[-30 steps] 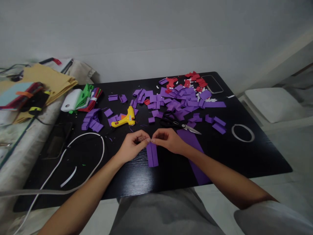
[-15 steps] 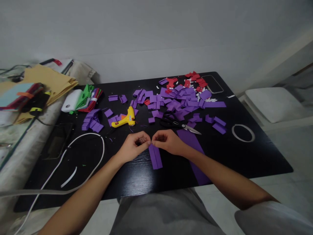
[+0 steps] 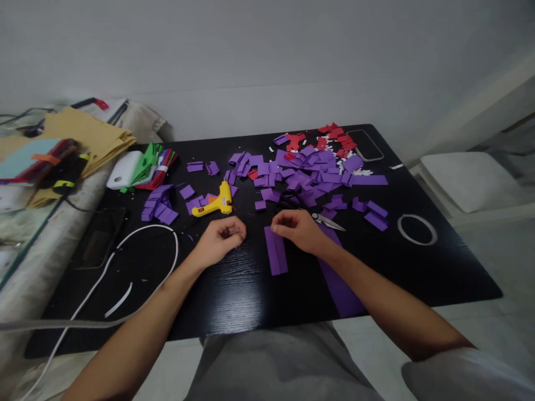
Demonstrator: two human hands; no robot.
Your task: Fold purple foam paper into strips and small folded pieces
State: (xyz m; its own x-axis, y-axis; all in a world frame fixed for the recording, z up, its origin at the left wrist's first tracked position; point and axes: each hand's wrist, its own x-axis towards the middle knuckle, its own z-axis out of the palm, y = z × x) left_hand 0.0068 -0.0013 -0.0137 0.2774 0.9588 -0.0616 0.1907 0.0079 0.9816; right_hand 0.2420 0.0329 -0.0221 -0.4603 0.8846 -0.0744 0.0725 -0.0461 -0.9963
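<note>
My right hand (image 3: 296, 228) pinches the upper end of a folded purple strip (image 3: 277, 253), which hangs or lies slanted toward me with a crease along its length. To its left, my left hand (image 3: 223, 236) is apart from the strip, fingers curled toward the thumb; whatever may be between them is hidden. Black-handled scissors (image 3: 328, 221) lie just beyond my right hand, partly over a larger purple sheet (image 3: 340, 289) that passes beneath my right forearm. A yellow glue gun (image 3: 215, 205) rests beyond my left hand.
Many cut purple pieces (image 3: 309, 170) are heaped at the back, beside red pieces (image 3: 334, 133) and white scraps. A tape-like ring (image 3: 417, 229) lies at right. At left are a looped white cable (image 3: 178, 250), a dark phone-like slab (image 3: 98, 239) and bundled coloured sheets (image 3: 146, 167).
My hands have parted: the left drew away to the left, letting go of the strip. My right hand moved a little right and up, taking the purple strip with it.
</note>
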